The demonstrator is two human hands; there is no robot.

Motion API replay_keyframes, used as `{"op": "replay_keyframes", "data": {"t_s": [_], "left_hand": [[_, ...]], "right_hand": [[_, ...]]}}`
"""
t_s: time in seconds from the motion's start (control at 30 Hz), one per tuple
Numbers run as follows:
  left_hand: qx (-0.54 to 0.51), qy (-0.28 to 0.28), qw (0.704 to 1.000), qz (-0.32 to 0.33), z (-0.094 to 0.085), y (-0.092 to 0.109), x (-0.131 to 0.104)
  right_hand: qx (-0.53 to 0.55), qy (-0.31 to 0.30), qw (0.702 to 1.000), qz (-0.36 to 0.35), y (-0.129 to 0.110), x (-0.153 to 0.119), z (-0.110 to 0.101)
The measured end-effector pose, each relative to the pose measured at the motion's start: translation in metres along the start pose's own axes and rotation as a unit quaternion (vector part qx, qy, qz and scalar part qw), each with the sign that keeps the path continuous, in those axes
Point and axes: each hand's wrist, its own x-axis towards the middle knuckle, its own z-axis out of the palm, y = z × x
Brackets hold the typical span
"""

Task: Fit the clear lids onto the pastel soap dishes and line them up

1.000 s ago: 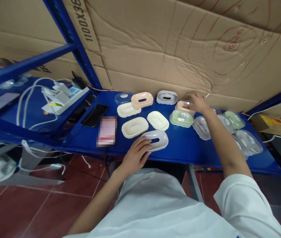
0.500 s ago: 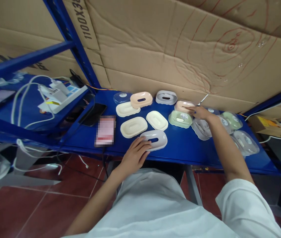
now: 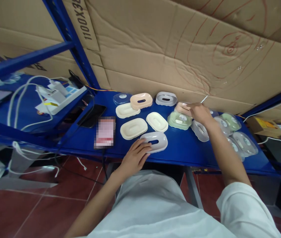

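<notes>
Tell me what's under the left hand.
The left hand touches the near grey dish. The dish's right end and much of its slot show; the fingers cover part of its left end, so what is beneath them cannot be seen.

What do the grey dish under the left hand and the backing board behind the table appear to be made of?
The grey dish under the left hand looks like glossy moulded plastic, given its bright highlights. The backing board seems matt cardboard: brown, creased and printed.
</notes>
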Motion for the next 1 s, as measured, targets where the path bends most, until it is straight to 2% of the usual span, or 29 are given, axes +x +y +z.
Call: {"op": "replay_keyframes", "data": {"t_s": [0.03, 0.1, 0.17, 0.23, 0.3, 0.43, 0.53, 0.6, 0.67, 0.83, 0.9, 1.0], "left_hand": [[-0.012, 0.032, 0.999, -0.003, -0.001, 0.001, 0.000], [-0.028, 0.122, 0.992, -0.023, -0.004, 0.004, -0.001], [-0.026, 0.198, 0.979, -0.044, -0.009, 0.007, 0.000], [-0.017, 0.222, 0.974, -0.051, -0.015, 0.008, 0.001], [-0.013, 0.214, 0.975, -0.050, -0.017, 0.009, 0.003], [-0.011, 0.145, 0.989, -0.039, -0.008, 0.008, 0.009], [-0.014, 0.072, 0.997, -0.016, 0.006, 0.008, 0.017], [-0.016, 0.045, 0.999, -0.001, 0.013, 0.008, 0.024], [-0.013, 0.031, 0.999, 0.004, 0.017, 0.007, 0.031], [0.028, -0.044, 0.998, 0.017, 0.018, -0.003, 0.039], [0.037, -0.070, 0.997, 0.024, 0.019, -0.007, 0.037], [0.039, -0.072, 0.996, 0.033, 0.020, -0.010, 0.033]], "right_hand": [[0.011, 0.012, 1.000, -0.020, -0.018, -0.006, 0.000], [0.070, 0.038, 0.991, -0.103, -0.061, -0.023, 0.006], [0.114, 0.032, 0.977, -0.178, -0.103, -0.045, 0.020], [0.129, 0.024, 0.972, -0.195, -0.134, -0.068, 0.035], [0.151, 0.026, 0.972, -0.180, -0.147, -0.091, 0.047], [0.213, 0.035, 0.957, -0.192, -0.135, -0.129, 0.052], [0.223, 0.093, 0.958, -0.152, -0.122, -0.149, 0.049], [0.225, 0.141, 0.958, -0.113, -0.118, -0.155, 0.047], [0.215, 0.153, 0.958, -0.110, -0.117, -0.154, 0.047], [0.167, 0.084, 0.964, -0.187, -0.118, -0.137, 0.055], [0.151, 0.091, 0.964, -0.200, -0.121, -0.134, 0.062], [0.130, 0.101, 0.967, -0.196, -0.126, -0.137, 0.066]]}}
